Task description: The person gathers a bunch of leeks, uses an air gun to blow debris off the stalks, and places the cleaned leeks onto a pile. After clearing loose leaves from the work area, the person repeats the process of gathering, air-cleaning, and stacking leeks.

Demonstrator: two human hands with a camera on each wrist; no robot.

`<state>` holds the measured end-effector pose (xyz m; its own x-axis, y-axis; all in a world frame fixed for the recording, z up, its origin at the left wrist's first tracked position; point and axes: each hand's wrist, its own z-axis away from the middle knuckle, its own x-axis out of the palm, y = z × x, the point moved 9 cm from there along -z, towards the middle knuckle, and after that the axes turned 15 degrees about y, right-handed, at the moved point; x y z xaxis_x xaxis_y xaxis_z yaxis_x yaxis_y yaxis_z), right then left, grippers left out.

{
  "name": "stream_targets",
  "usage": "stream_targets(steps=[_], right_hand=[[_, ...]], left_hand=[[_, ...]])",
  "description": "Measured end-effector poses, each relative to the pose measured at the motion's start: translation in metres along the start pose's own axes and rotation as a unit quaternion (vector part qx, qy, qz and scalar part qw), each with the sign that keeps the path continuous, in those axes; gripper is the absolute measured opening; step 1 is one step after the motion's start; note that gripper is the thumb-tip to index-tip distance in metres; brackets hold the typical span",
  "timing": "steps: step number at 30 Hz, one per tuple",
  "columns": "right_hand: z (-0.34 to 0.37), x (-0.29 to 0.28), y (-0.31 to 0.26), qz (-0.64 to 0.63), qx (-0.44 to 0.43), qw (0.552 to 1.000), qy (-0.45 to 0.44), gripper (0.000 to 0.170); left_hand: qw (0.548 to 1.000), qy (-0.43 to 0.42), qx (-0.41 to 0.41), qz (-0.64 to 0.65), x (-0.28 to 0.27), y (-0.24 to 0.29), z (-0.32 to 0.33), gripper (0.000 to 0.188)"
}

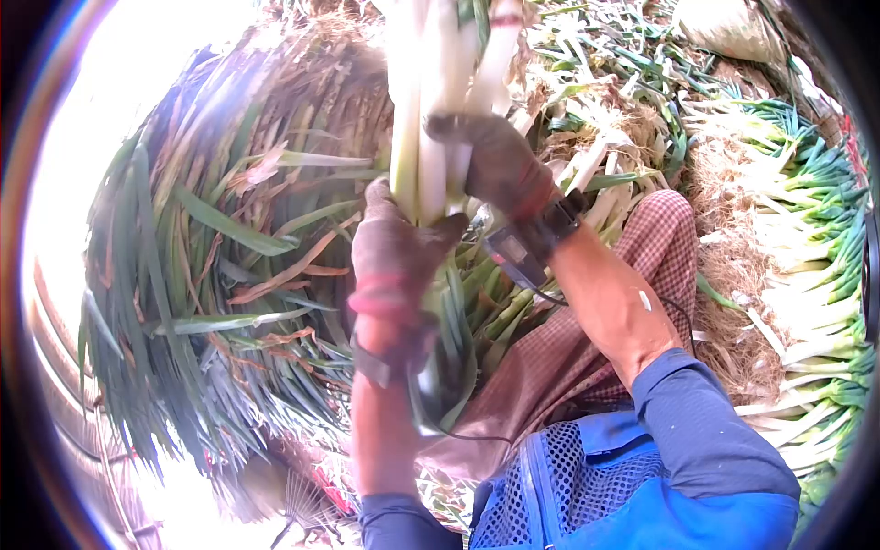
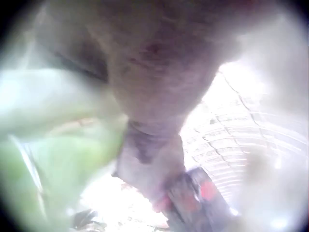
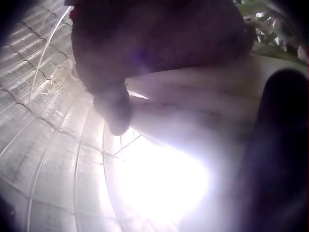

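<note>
Several thick white leek stalks [image 1: 431, 174] stand upright between the two gloved hands in the head view. The left hand [image 1: 396, 243] grips them low down, its thumb across the front near the green part. Higher up, the right hand [image 1: 495, 165] curls round the same stalks from the right. Green leaves of the bunch hang beside the left wrist. In the left wrist view the gloved left hand [image 2: 154, 72] is blurred beside a pale green stalk [image 2: 48, 101]. The right wrist view shows the right hand [image 3: 159, 43] over pale stalks [image 3: 203, 96].
A large heap of leeks [image 1: 202, 247] with long green leaves lies at the left. Trimmed leeks [image 1: 825, 302] are lined up along the right, roots inward. Loose leaves and roots [image 1: 614, 110] lie at the top, near a pale sack [image 1: 729, 27]. A checked-cloth knee [image 1: 660, 238] is close by.
</note>
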<state>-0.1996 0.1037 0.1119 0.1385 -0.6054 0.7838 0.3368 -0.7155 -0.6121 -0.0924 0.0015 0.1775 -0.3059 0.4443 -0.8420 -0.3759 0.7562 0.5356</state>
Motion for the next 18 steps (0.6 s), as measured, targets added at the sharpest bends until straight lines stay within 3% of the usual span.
stream_targets(steps=[1, 2, 4, 7, 8, 9, 10, 11, 12, 15, 16, 18], right_hand=[[0.003, 0.019, -0.011, -0.025, -0.012, 0.999, -0.022, 0.034], [0.005, 0.037, -0.021, -0.041, -0.035, 0.998, -0.041, 0.032], [0.005, 0.068, -0.037, -0.032, -0.090, 0.994, -0.049, 0.027], [0.026, 0.097, -0.044, -0.022, -0.063, 0.997, -0.030, 0.021], [0.027, 0.107, -0.050, -0.053, -0.058, 0.996, -0.041, 0.025], [0.030, 0.117, -0.054, -0.082, -0.053, 0.994, -0.052, 0.030], [0.038, 0.131, -0.061, -0.106, -0.033, 0.992, -0.060, 0.031], [0.041, 0.143, -0.080, -0.106, -0.107, 0.985, -0.079, 0.030], [0.043, 0.158, -0.087, -0.136, -0.097, 0.980, -0.110, 0.029], [0.057, 0.185, -0.115, -0.172, -0.093, 0.970, -0.145, 0.031], [0.062, 0.190, -0.125, -0.117, -0.119, 0.969, -0.183, 0.032], [0.093, 0.189, -0.138, 0.070, -0.174, 0.958, -0.216, 0.035]], left_hand=[[0.990, 0.118, 0.072, -0.002, -0.018, 0.010, 0.012, 0.107], [0.960, 0.230, 0.146, -0.069, -0.029, 0.018, 0.026, 0.109], [0.854, 0.422, 0.246, -0.178, -0.035, 0.038, 0.055, 0.111], [0.866, 0.448, 0.176, -0.139, -0.051, 0.033, 0.045, 0.104], [0.852, 0.468, 0.213, -0.095, -0.064, 0.043, 0.044, 0.091], [0.849, 0.473, 0.214, -0.094, -0.082, 0.050, 0.043, 0.091], [0.867, 0.436, 0.220, -0.097, -0.097, 0.058, 0.039, 0.084], [0.884, 0.397, 0.227, -0.099, -0.109, 0.067, 0.033, 0.078], [0.871, 0.408, 0.263, -0.076, -0.127, 0.078, 0.035, 0.071], [0.878, 0.376, 0.261, -0.139, -0.169, 0.100, 0.028, 0.076], [0.890, 0.361, 0.252, -0.116, -0.182, 0.105, 0.027, 0.094], [0.914, 0.303, 0.249, -0.101, -0.202, 0.107, 0.034, 0.093]])
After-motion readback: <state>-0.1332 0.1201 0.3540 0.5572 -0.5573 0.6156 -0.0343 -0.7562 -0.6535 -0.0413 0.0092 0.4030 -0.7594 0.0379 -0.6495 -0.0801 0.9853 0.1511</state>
